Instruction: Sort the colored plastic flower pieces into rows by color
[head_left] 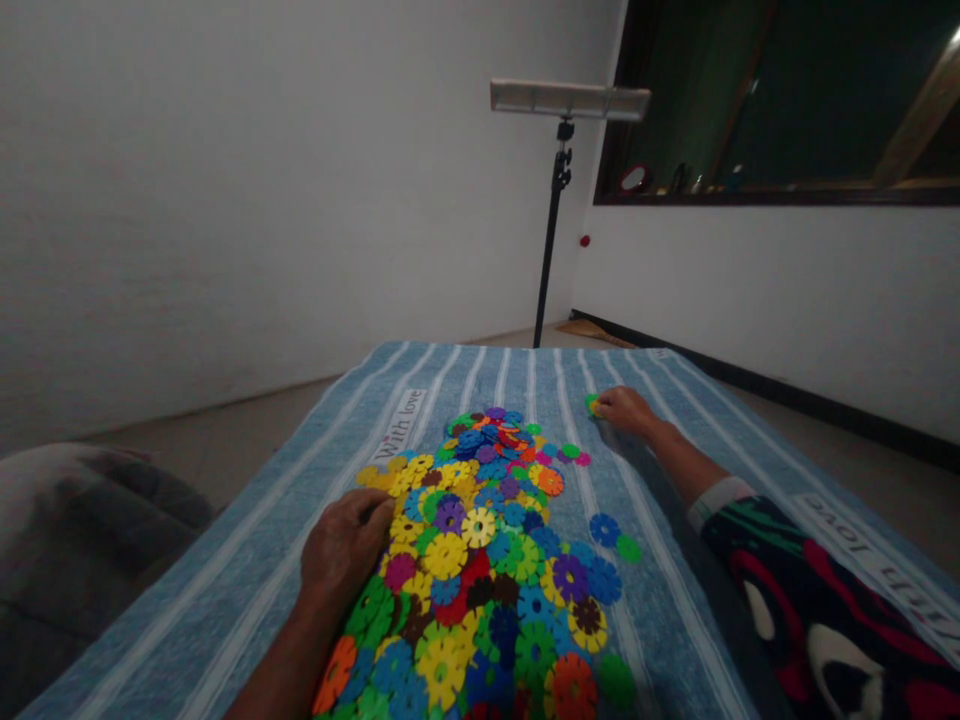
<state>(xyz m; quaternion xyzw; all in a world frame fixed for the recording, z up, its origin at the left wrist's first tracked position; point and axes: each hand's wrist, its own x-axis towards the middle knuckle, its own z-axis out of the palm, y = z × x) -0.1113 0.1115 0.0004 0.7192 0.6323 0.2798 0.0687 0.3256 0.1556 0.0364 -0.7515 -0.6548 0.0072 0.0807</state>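
A heap of colourful plastic snowflake discs [480, 560] lies spread over the middle of the striped cloth. At the heap's left edge rests my left hand [347, 540], its fingers curled in beside yellow discs [382, 474]; whether it grips one is hidden. My right hand [628, 410] is farther out, to the right of the heap, closed in a pinch. Between its fingertips I see green and yellow snowflake discs [592, 403], held low over the cloth or touching it. Nearer to me, a blue disc [604, 529] and a green disc [628, 548] lie by the heap's right side.
The blue-and-white striped cloth [300, 480] covers the table, with printed "With love" lettering. Beyond its far edge stands a black pole [550, 240] with a flat light panel [570, 100]. Pale walls and a dark window [810, 90] lie behind. Grey fabric [90, 540] shows at left.
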